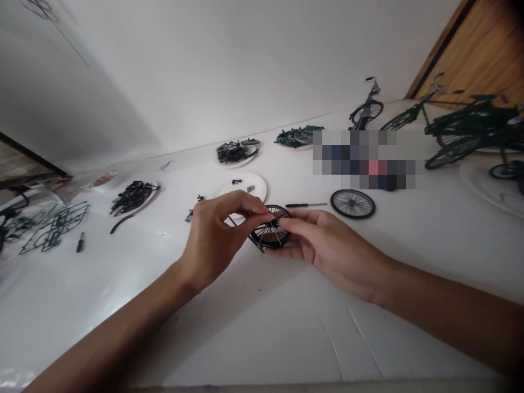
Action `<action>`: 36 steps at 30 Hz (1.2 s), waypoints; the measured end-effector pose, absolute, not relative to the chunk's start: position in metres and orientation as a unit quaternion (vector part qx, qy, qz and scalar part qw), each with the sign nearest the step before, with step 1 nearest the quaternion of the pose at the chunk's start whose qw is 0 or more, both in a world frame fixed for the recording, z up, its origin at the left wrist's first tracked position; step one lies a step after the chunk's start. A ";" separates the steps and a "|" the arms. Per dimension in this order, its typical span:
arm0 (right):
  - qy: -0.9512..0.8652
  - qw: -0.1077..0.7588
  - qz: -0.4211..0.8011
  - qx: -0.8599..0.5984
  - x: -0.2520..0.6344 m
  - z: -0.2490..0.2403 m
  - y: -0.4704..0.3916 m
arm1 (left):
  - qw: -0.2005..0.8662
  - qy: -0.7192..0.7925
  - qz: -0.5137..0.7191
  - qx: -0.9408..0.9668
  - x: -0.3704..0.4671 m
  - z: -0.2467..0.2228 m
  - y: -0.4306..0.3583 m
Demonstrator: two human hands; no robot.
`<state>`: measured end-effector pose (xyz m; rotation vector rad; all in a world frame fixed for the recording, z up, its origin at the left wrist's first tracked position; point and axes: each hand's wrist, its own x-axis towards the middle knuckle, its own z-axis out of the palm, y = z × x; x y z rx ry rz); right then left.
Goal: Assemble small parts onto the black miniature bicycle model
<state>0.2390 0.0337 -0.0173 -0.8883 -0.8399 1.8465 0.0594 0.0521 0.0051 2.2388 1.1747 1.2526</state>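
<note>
A small black spoked wheel [271,232] is held between my two hands above the white table. My left hand [223,232] has its thumb and index finger pinched at the wheel's hub; anything tiny between them is hidden. Around the wheel's right side are the fingers of my right hand [323,243], with the thumb near the hub. Thin dark rods, part of a small frame, show beside the wheel under my left hand. Just beyond lie a thin screwdriver [306,205] and another spoked wheel [352,204].
Behind my left hand is a white plate [257,188] with small parts. Farther back, plates hold black parts [235,152] and green parts [297,136]. Miniature bicycles [462,123] stand at right. Green frames [57,226], a short screwdriver [80,243] and black parts [133,197] lie left.
</note>
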 end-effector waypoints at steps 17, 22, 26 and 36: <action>-0.344 0.449 0.743 -0.358 0.239 -0.019 0.032 | 0.216 0.495 0.462 0.704 0.062 0.002 0.048; -0.342 0.443 0.745 -0.363 0.239 -0.018 0.032 | 0.243 0.473 0.475 0.701 0.060 0.000 0.049; -0.343 0.439 0.747 -0.363 0.240 -0.018 0.032 | 0.240 0.466 0.475 0.707 0.059 -0.002 0.050; -0.336 0.444 0.750 -0.357 0.240 -0.020 0.032 | 0.086 0.444 0.430 0.781 0.059 0.003 0.045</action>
